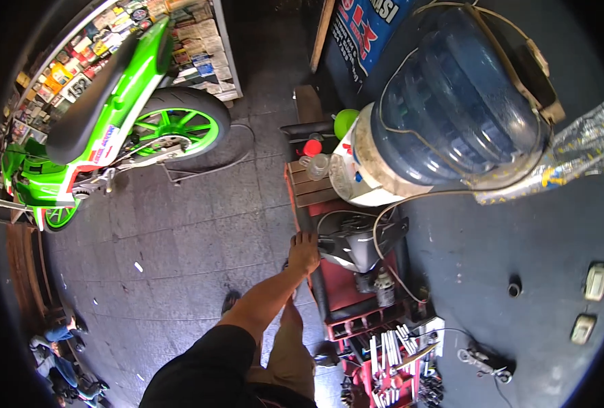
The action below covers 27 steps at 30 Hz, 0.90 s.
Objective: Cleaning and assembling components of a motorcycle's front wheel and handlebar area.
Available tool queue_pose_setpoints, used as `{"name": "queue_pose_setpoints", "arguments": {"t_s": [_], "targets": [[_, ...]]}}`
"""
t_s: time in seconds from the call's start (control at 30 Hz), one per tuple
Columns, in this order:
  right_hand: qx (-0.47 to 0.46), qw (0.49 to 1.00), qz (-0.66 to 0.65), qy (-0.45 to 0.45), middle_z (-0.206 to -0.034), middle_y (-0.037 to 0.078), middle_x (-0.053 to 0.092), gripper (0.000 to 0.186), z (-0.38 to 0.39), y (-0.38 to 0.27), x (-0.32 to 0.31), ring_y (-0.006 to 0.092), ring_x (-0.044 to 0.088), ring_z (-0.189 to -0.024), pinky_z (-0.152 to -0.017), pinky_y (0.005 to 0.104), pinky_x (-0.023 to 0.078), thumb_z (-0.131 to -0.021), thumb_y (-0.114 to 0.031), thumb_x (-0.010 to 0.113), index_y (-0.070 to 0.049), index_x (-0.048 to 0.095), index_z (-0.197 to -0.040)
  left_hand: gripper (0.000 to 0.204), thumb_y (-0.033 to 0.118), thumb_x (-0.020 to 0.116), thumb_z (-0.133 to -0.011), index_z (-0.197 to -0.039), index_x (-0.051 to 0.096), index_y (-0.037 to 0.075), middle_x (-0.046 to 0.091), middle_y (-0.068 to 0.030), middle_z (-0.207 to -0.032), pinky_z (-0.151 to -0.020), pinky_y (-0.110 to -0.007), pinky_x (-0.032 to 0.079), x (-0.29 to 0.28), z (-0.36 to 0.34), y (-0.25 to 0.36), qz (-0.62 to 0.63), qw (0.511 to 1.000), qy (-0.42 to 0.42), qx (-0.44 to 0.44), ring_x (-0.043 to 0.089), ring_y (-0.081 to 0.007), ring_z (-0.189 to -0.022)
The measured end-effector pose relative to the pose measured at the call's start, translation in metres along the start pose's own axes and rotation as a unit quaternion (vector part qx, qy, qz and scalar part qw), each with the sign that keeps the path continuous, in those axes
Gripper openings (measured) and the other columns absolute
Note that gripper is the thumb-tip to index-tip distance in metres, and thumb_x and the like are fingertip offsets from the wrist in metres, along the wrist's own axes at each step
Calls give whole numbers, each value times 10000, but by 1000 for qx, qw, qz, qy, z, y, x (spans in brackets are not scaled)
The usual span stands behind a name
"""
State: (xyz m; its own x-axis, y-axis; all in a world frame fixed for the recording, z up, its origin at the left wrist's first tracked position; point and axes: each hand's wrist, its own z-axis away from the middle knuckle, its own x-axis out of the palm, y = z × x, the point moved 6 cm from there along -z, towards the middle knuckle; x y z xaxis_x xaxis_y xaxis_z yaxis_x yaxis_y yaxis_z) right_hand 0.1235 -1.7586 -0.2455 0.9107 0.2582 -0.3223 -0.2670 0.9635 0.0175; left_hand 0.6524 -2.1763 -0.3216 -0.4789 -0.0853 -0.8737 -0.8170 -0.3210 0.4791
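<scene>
My left hand (304, 254) reaches forward to the near-left red edge of a bench (339, 282) with a red seat and black arms. The fingers look bent and closed at that edge, next to a black and grey plastic part (356, 243) lying on the seat. What they grip, if anything, is hidden under the hand. A thin hose (377, 238) loops over the plastic part. Beside it on the seat stands a small clear bottle or canister (385, 288). My right hand is out of view.
A large blue water jug (458, 102) sits on a white dispenser (377, 160), near clear cups (319, 165). A green motorcycle (121, 109) stands at the far left. A red tool cart (390, 367) with tools is at the lower right. People sit at lower left.
</scene>
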Motion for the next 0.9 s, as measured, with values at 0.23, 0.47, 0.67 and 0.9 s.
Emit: {"name": "queue_pose_setpoints", "arguments": {"t_s": [0.23,0.47,0.67,0.9], "targets": [[-28,996,-83,7,-884,96,655,256,23,-30,7,190,641,-713,-547,311,530,-938,-249,609,-41,612,-1088,260,169,632,-762,-1004,675,83,680,-141,-972,-956,-508,435,63,-70,6,-39,939,-343,-11,653,-321,-989],[-75,988,-135,-4,-913,113,682,260,56,-45,37,202,657,-645,-536,317,549,-940,-218,616,-54,610,-1142,163,147,612,-728,-855,700,95,702,-141,-840,-649,-428,556,1,-43,55,-13,962,-244,123,696,-319,-776],[-121,971,-183,-97,-731,65,640,209,21,-133,56,201,630,-614,-538,368,535,-932,-253,613,-89,626,-1060,164,167,639,-726,-855,693,81,704,-104,-785,-603,-428,554,-72,15,30,-84,958,-245,124,704,-275,-731],[-487,796,354,-62,-876,55,627,441,-80,-236,26,177,556,-621,-597,342,494,-895,-446,625,-79,567,-1131,139,177,621,-762,-832,684,75,688,-139,-785,-575,-470,544,-183,133,-79,-42,978,-152,-136,697,-313,-725]]}}
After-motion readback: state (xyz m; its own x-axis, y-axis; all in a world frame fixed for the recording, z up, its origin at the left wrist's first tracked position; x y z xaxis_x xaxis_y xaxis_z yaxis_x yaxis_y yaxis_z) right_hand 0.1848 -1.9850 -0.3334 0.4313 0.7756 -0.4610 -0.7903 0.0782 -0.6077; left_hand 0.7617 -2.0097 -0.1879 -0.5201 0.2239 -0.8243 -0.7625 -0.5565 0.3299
